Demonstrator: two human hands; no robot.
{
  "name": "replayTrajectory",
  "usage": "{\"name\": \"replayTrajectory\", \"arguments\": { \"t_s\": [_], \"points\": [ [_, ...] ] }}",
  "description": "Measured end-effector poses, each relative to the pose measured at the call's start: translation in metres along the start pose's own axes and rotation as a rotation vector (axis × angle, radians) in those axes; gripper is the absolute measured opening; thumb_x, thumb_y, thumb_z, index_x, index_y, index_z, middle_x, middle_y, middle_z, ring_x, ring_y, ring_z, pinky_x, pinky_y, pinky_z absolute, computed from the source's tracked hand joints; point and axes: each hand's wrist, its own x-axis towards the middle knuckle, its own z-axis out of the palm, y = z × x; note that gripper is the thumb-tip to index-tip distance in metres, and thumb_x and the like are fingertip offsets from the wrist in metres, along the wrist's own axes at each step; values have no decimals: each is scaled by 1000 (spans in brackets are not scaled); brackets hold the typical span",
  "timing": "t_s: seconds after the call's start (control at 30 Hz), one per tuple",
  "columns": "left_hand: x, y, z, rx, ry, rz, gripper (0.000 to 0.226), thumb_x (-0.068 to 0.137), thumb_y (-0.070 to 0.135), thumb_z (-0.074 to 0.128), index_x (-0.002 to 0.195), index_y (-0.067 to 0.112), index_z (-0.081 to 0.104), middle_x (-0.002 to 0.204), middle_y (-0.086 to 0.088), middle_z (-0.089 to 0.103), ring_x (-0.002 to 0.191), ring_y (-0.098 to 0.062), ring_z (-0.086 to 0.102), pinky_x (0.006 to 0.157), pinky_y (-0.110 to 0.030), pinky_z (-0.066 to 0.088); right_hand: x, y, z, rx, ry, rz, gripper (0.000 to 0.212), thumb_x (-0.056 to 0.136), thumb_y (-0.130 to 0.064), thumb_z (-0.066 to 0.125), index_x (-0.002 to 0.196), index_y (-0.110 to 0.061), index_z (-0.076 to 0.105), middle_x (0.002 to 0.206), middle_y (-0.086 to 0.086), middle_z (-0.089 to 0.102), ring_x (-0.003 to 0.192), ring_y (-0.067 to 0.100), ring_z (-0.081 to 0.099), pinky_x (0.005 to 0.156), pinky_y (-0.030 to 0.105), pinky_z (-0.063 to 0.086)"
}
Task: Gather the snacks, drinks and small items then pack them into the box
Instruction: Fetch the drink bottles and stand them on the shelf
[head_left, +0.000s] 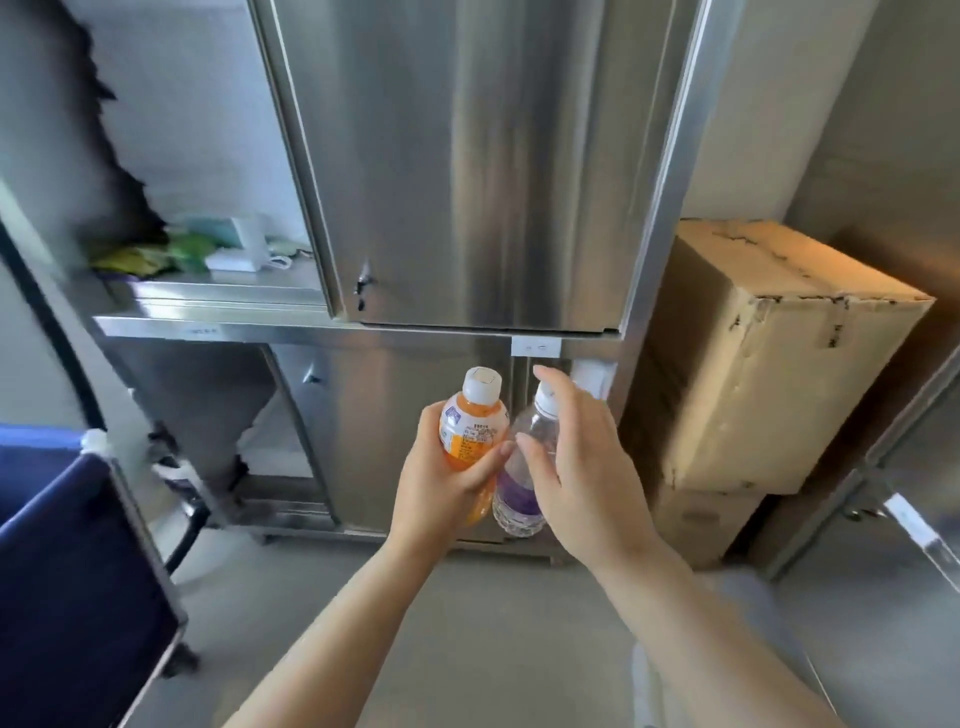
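**Two drink bottles held before a steel cabinet**

The lower part of the orange bottle (472, 426) is hidden by the left hand (441, 483), whose fingers are curled round its body. The clear bottle (517, 493) is partly covered by the right hand (582, 467). That hand's fingers are extended and spread over the bottle's cap and shoulder. It cannot be told whether the palm touches the bottle, or which hand carries it. The two bottles are pressed side by side.

Printed text is seen on the orange bottle's label but is too small to be read. A purple band is noted on the clear bottle. A small white tag (536, 347) is fixed to the cabinet (467, 156), its marks illegible.

Both bottles are plastic with white caps; the clear one is ribbed at the base. The cabinet is brushed stainless steel. At the left end of its open shelf (218, 301), green and yellow packets (156, 257) are blurred, and a white box (241, 244) is set just beside them. A worn cardboard box (769, 364) is stacked on a second carton (701, 519) to the cabinet's right. A blue fabric cart (67, 545) is cut off at the left frame edge.
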Motion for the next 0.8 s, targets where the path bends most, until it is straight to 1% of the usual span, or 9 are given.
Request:
{"name": "replayTrajectory", "arguments": {
  "t_s": [0.13, 0.23, 0.33, 0.43, 0.5, 0.6, 0.67, 0.73, 0.8],
  "points": [
    [15, -18, -75, 18, 152, -20, 56, 59, 70, 70, 103, 47, 46, 97, 25, 65, 84, 3, 64, 65, -7, 46, 33, -45, 61, 98, -109, -89, 56, 88, -17, 64, 139, -17, 41, 123, -1, 55, 116, 17, 48, 90, 20, 41],
    [24, -31, -116, 19, 244, -54, 62, 54, 76, 69, 104, 44, 48, 96, 23, 65, 85, 1, 65, 65, -9, 47, 53, -70, 101, 161, -181, -148, 56, 89, -18, 64, 139, -19, 40, 128, -3, 53, 119, 15, 47, 92, 21, 42],
    [33, -49, -150, 46, 330, -93, 61, 54, 76, 69, 103, 46, 47, 96, 23, 65, 84, 2, 65, 65, -11, 48, 73, -87, 140, 224, -226, -203, 55, 89, -20, 63, 139, -21, 40, 128, -3, 54, 118, 13, 47, 90, 18, 40],
    [48, -70, -179, 85, 397, -140, 57, 57, 72, 71, 103, 50, 46, 96, 23, 65, 84, 2, 64, 67, -17, 50, 96, -97, 178, 272, -264, -237, 55, 89, -20, 63, 139, -22, 39, 126, -5, 54, 116, 13, 46, 85, 21, 42],
    [64, -84, -196, 104, 428, -165, 54, 60, 67, 72, 104, 49, 46, 95, 22, 65, 83, 1, 65, 69, -23, 49, 115, -101, 204, 295, -280, -262, 56, 89, -21, 63, 139, -22, 39, 124, -5, 54, 115, 13, 47, 84, 18, 39],
    [99, -103, -219, 127, 473, -178, 50, 61, 63, 73, 102, 52, 46, 94, 23, 65, 81, 2, 64, 69, -23, 49, 150, -103, 242, 315, -287, -299, 57, 89, -21, 64, 140, -22, 39, 124, -4, 55, 115, 14, 49, 85, 17, 38],
    [128, -114, -232, 149, 493, -179, 49, 60, 64, 71, 100, 56, 45, 94, 26, 63, 81, 3, 64, 68, -22, 49, 179, -103, 267, 330, -286, -321, 57, 89, -21, 63, 140, -21, 38, 124, -2, 56, 115, 16, 50, 88, 20, 39],
    [162, -122, -245, 163, 501, -172, 50, 59, 65, 71, 100, 60, 43, 96, 27, 63, 83, 4, 64, 66, -18, 49, 210, -103, 293, 338, -291, -348, 57, 89, -21, 63, 141, -21, 37, 123, 0, 56, 114, 17, 50, 89, 23, 42],
    [198, -129, -256, 184, 502, -159, 52, 58, 67, 72, 100, 58, 44, 96, 26, 64, 83, 5, 64, 64, -12, 49, 245, -103, 316, 355, -288, -367, 57, 90, -21, 62, 141, -20, 37, 121, 1, 56, 113, 17, 50, 88, 27, 45]
  ]
}}
